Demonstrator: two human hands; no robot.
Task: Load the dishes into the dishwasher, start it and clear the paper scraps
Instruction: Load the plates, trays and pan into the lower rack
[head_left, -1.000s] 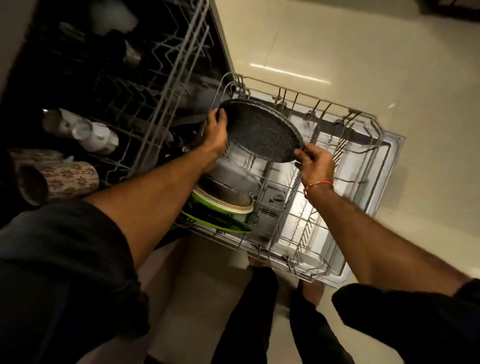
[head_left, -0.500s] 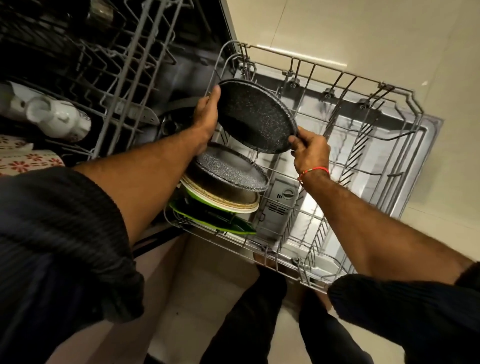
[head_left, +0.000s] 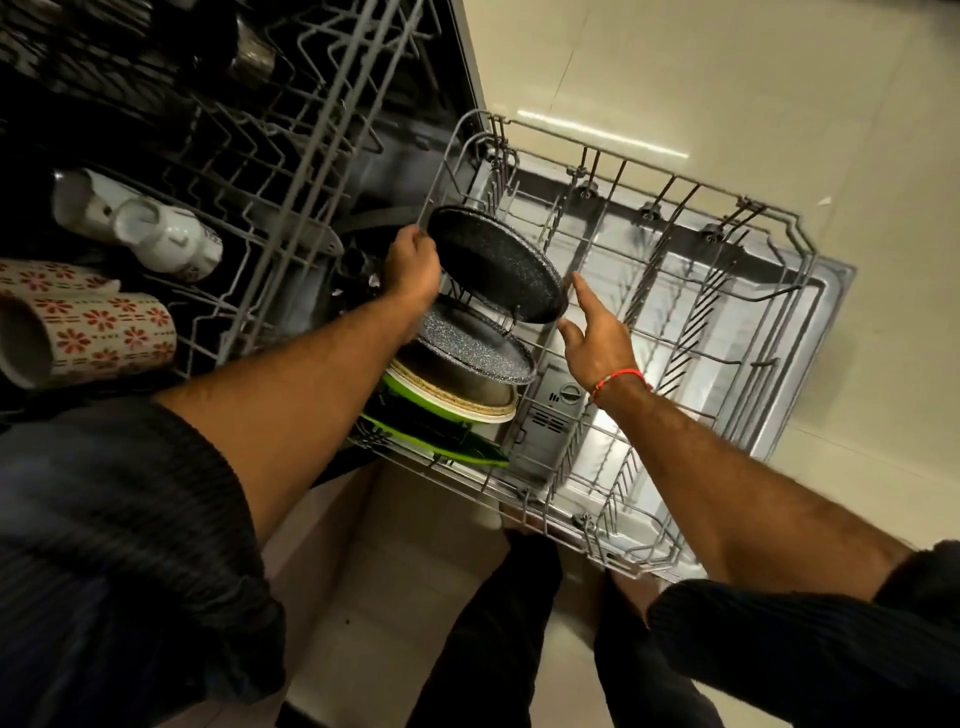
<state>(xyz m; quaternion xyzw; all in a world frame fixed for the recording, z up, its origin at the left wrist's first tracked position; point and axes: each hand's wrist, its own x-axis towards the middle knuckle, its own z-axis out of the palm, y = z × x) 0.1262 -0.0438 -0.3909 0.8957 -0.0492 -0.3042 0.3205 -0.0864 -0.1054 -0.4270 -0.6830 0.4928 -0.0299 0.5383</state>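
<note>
Plate (head_left: 496, 262) of dark speckled finish stands on edge in the lower rack (head_left: 779, 228), at the rack's end nearest the dishwasher tub, tilted so its face looks up and toward the rack's open far side and its width runs across the rack. The left hand (head_left: 413, 265) grips the plate's rim on the tub side, fingers curled over the edge. The right hand (head_left: 597, 338) hovers just beside the opposite rim with fingers spread and straight, holding nothing; whether a fingertip grazes the rim I cannot tell. Behind this plate, toward the rack's near corner, four more dishes lean in the same row: a second speckled plate (head_left: 475, 345), a dark pan (head_left: 452, 376), a green-rimmed plate (head_left: 447, 408) and a green flat piece (head_left: 441, 449). In the upper rack (head_left: 291, 171) lie two white cups (head_left: 166, 241) and one red-flowered mug (head_left: 98, 332), all on their sides.
</note>
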